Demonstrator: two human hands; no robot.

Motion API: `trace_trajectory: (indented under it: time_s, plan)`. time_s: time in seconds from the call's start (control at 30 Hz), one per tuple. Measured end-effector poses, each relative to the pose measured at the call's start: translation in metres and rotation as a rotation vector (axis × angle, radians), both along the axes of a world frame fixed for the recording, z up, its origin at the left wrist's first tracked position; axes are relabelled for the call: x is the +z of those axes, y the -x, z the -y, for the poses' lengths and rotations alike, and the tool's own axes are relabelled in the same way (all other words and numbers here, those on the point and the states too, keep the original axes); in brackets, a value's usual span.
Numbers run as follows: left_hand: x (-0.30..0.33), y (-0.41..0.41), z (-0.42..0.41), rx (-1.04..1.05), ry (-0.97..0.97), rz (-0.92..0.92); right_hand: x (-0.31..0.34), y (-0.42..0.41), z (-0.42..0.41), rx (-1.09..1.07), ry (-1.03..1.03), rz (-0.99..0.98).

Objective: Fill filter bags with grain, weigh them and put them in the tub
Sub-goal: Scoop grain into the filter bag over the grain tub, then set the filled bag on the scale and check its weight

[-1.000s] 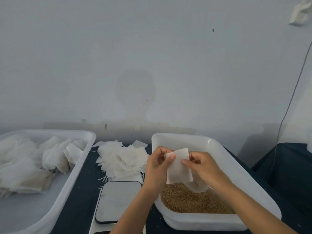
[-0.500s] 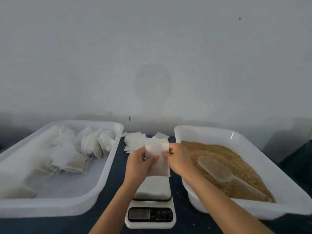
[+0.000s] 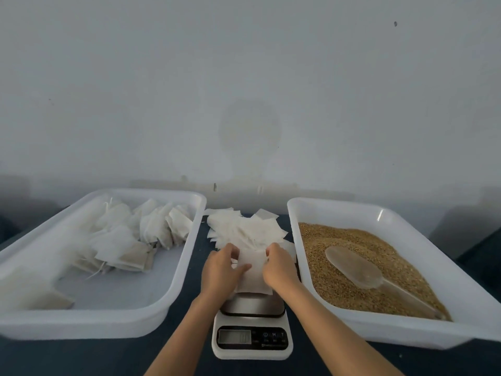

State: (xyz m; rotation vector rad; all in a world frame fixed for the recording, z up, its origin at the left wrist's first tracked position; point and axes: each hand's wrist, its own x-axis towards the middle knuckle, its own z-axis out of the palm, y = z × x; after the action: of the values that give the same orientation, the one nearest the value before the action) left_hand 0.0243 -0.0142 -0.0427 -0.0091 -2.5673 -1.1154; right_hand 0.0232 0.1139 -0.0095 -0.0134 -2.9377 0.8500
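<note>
Head view: the left hand and right hand each pinch a side of one empty filter bag, held over the scale. Beyond the hands lies a bag pile. Left of them is the tub with filled bags; to the right, grain and a scoop.
</note>
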Motion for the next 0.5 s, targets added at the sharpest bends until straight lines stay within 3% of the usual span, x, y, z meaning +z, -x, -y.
trace_trajectory:
  time_s: [0.1,0.2,0.5]
  plan:
    - [0.001,0.003,0.014,0.056,-0.229,-0.045,-0.005,-0.006,-0.005,-0.044,0.355,-0.111]
    - [-0.002,0.002,0.026,0.097,-0.438,-0.07,-0.009,-0.015,-0.007,-0.01,0.53,-0.192]
    - [-0.016,-0.008,0.032,0.097,-0.368,-0.04,-0.036,-0.022,-0.01,0.03,0.581,-0.262]
